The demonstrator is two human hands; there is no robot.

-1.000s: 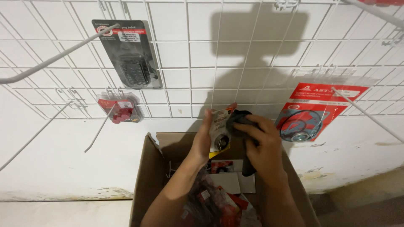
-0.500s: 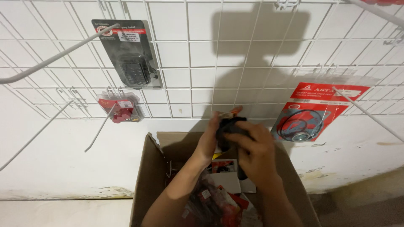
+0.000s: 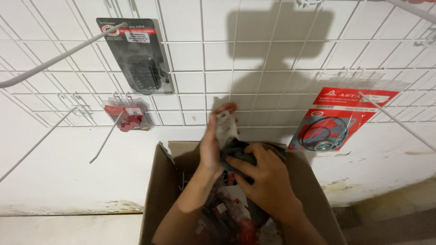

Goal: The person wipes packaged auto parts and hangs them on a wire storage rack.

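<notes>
— Item one: what have your hands got?

— My left hand (image 3: 212, 146) is raised above the open cardboard box (image 3: 156, 195), fingers closed round the upper, pale end of a small packaged part (image 3: 225, 129). My right hand (image 3: 265, 179) lies just beside it, fingers curled over the package's lower, dark end (blurred, so I cannot tell what the part itself is). Both hands are clamped on the one package, which sits over the box's back edge, in front of the wire grid wall (image 3: 272, 59).

— Item two: inside the box?

— More red and clear packets (image 3: 227, 218), heaped under my forearms toward the front edge.

— Item three: on the grid?

— Upper left corner, a black blister pack (image 3: 138, 56) hanging on a hook. Below it, near the grid's lower edge, a small clear bag of red pieces (image 3: 128, 117). At the right side, a red-carded packet with a black ring gasket (image 3: 336, 120), well apart from my hands. Bare white hooks (image 3: 54, 59) jut out at the left.
</notes>
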